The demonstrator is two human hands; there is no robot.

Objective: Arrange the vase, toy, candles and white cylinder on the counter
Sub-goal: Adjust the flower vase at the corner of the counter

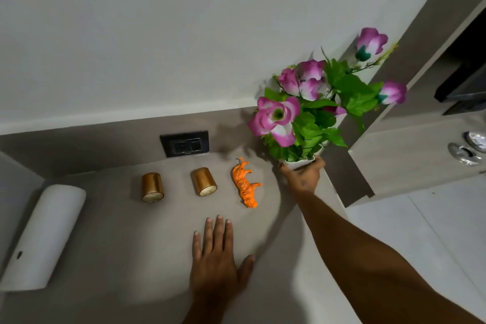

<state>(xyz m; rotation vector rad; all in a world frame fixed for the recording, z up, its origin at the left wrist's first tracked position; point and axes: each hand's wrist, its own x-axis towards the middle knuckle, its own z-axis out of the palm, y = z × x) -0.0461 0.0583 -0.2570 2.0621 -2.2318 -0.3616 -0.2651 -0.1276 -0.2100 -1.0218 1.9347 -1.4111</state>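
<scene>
A white vase (pixel 299 162) of pink flowers and green leaves stands at the counter's back right corner; my right hand (pixel 302 176) is wrapped around its body and hides most of it. An orange toy tiger (pixel 246 182) lies just left of the vase. Two gold candles (pixel 203 181) (pixel 152 187) stand in a row further left. A tall white cylinder (pixel 43 234) stands at the far left. My left hand (pixel 217 255) rests flat on the grey counter (pixel 126 250), fingers spread, in front of the tiger and the right candle.
A black wall socket (pixel 185 143) sits in the backsplash behind the candles. The counter's right edge drops off beside my right arm. A lower ledge to the right carries shiny metal fittings (pixel 466 146).
</scene>
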